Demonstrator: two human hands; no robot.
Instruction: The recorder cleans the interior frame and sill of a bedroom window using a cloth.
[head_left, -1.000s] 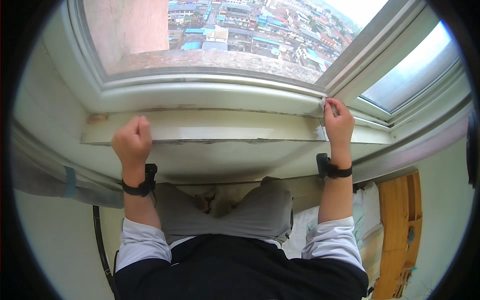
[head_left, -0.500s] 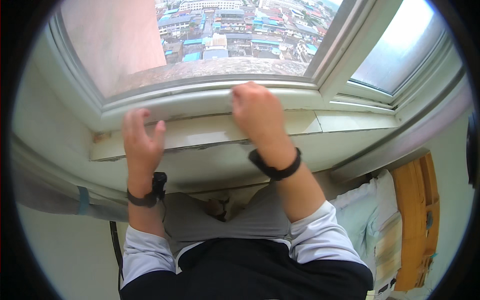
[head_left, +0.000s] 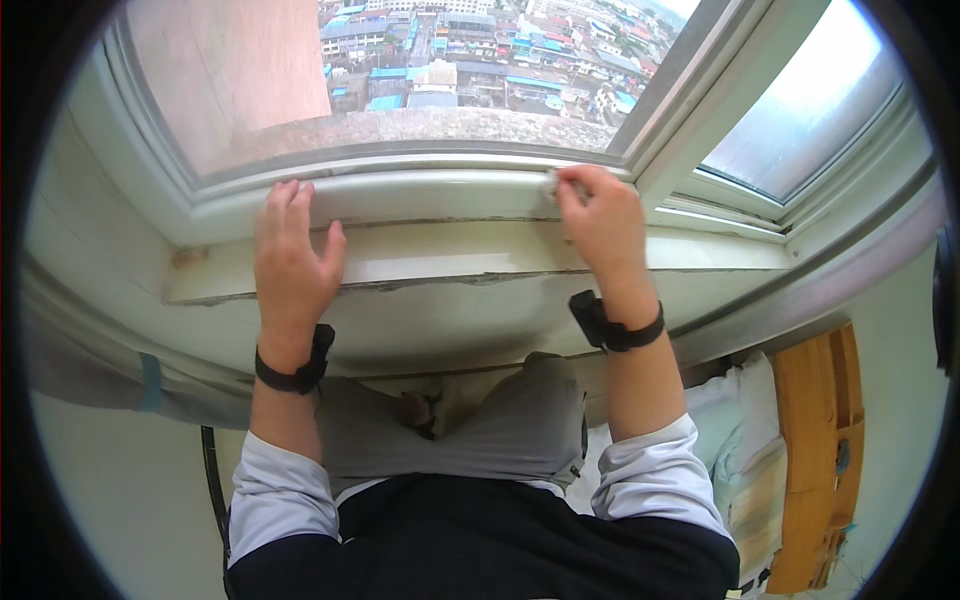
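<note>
A white window frame (head_left: 430, 195) runs across in front of me, with a cream sill (head_left: 440, 252) along its near side. My right hand (head_left: 605, 215) is closed at the right part of the lower frame bar. A small whitish wad (head_left: 550, 182) shows at its fingertips; whether it is tissue or cloth I cannot tell. Farther left, my left hand (head_left: 297, 250) lies open, its fingertips on the frame bar and its thumb spread out over the sill. Each wrist wears a black band.
Beyond the window pane (head_left: 250, 90) lie rooftops far below. A narrower frosted pane (head_left: 800, 110) stands at the right. Below the sill is a pale wall. Gathered curtains (head_left: 110, 375) hang at the left; a bed with a wooden headboard (head_left: 810, 470) is at the lower right.
My right hand has slid to the right along the frame bar. My left hand has moved slightly forward and its fingertips have come onto the frame.
</note>
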